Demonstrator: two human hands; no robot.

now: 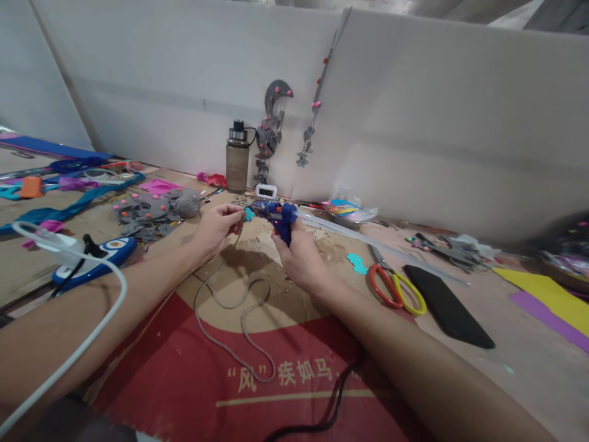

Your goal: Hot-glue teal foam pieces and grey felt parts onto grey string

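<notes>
My right hand [301, 258] is wrapped round the grip of a blue hot glue gun [281, 216], from whose back a long clear glue stick [350, 232] sticks out to the right. Its nozzle points left, at a small teal cut-out piece [249, 214] by my left fingertips. My left hand [221, 228] is closed in a pinch on this piece, and a thin grey cord [242, 319] runs down from those fingers, looping over the cardboard. Whether nozzle and piece touch, I cannot tell. Another teal cut-out [356, 263] lies to the right, beside scissors [396, 288] with red and yellow handles.
A black phone [448, 307] lies right of the scissors. Behind my hands stand a water bottle [237, 161] and a small white clock [265, 191]. Grey felt pieces and a yarn ball [186, 204] lie left. A white cable [117, 307] crosses above my left forearm.
</notes>
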